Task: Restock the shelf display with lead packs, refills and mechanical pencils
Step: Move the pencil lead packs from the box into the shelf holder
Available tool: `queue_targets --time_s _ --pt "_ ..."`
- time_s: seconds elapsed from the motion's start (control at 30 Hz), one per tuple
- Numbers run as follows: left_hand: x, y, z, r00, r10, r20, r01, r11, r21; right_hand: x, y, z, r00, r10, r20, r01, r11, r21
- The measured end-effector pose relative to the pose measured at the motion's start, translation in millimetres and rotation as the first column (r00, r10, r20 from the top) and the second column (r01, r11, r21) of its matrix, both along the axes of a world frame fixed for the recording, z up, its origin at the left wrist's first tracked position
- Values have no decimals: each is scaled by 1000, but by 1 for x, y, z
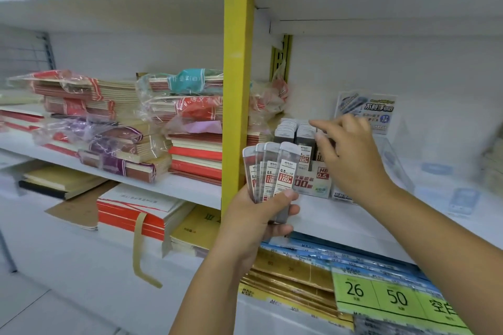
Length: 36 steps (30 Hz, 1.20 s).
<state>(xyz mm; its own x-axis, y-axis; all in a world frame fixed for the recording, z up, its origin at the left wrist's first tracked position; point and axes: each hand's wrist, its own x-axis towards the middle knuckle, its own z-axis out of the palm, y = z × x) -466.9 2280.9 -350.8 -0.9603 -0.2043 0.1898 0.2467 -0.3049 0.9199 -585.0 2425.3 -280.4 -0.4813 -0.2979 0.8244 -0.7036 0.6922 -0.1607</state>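
My left hand (258, 215) grips a fanned bunch of several grey lead packs (272, 171) with white and red labels, held upright in front of the yellow shelf post. Behind them on the white shelf (340, 220) stands a small display box (313, 179) with rows of the same lead packs (295, 133) upright in it. My right hand (345, 152) reaches over the right side of that box, index finger stretched toward the rows and the other fingers bent. It hides the box's right part; whether it holds a pack does not show.
A yellow upright post (236, 90) divides the shelving. Left of it lie wrapped stacks of notebooks (109, 130). A clear acrylic stand (392, 158) with a printed card (366, 111) sits behind my right hand. Below are paper packs and green price tags (381, 296).
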Motion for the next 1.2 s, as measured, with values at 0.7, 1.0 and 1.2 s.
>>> queue_targets --time_s 0.7,1.0,1.2 --pt "-7 -9 -4 984 180 5 -178 978 -111 6 -1 2 943 312 119 -260 910 -323" --pt "-6 -10 -5 983 181 9 -180 979 -94 -5 -3 4 964 242 112 -214 953 -213" --pt "-7 -9 -5 983 183 15 -181 979 -95 -10 -3 -12 996 -68 66 65 997 46"
